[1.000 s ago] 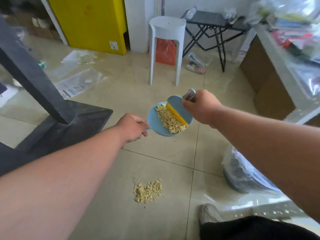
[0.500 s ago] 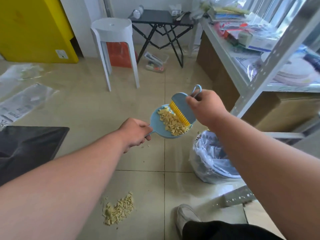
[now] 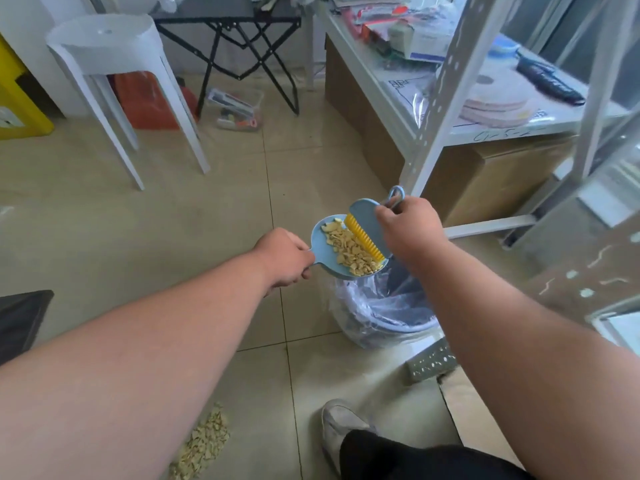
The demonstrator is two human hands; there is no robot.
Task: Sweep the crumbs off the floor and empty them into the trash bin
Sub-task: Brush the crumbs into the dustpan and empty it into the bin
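The left hand (image 3: 284, 258) was curled round the short handle of a small blue dustpan (image 3: 330, 252), holding it in the air at the near-left edge of the trash bin (image 3: 384, 313) — a blue bin lined with a clear plastic bag, standing on the tiled floor (image 3: 173, 220) beside a metal shelf unit (image 3: 429, 109). A load of pale yellow crumbs (image 3: 349, 252) lay in the pan. The right hand (image 3: 408, 230) gripped the handle of a blue brush (image 3: 367, 220), whose yellow bristles (image 3: 363, 240) rested against the crumbs along the pan's far side. The pan's lip hung over the rim of the bin, and the crumbs were all inside the pan — none could be seen falling.

A second heap of crumbs on the floor (image 3: 204, 445) lay near the bottom of the view, left of a white shoe (image 3: 341, 424). Farther off stood a white plastic stool (image 3: 114, 67) and a black folding tabletop (image 3: 228, 15).
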